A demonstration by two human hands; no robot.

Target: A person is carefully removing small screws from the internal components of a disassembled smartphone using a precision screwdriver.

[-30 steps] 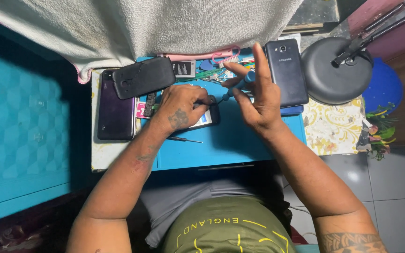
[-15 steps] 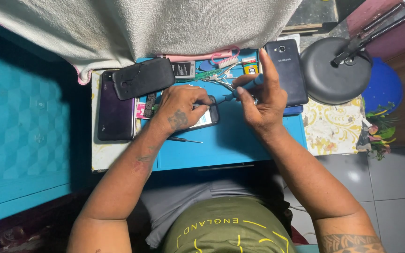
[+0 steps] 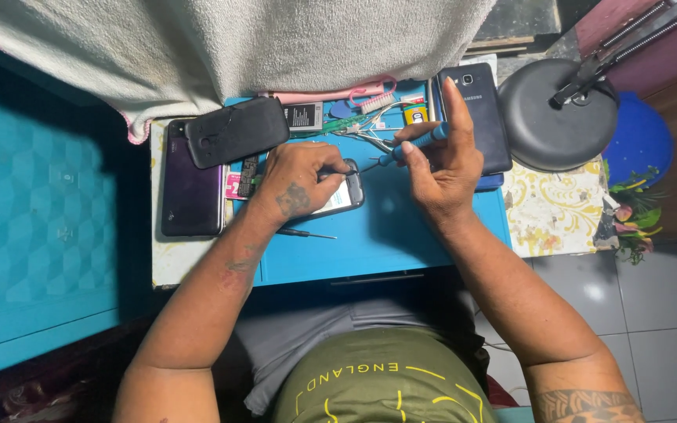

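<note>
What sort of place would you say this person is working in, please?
Probably a small phone repair bench. The left hand steadies an opened phone on a blue mat while the right hand works a screwdriver; other phones lie around.

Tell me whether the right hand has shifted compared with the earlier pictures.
Yes, slightly. The right hand, holding the blue screwdriver, sat lower and nearer the left hand earlier; now its raised finger lies over the dark phone at the mat's top right.

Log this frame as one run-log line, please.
left hand: pressing down opened phone on blue mat | right hand: grip on blue screwdriver, tip at phone's top edge | spare screwdriver lying nearby
</note>
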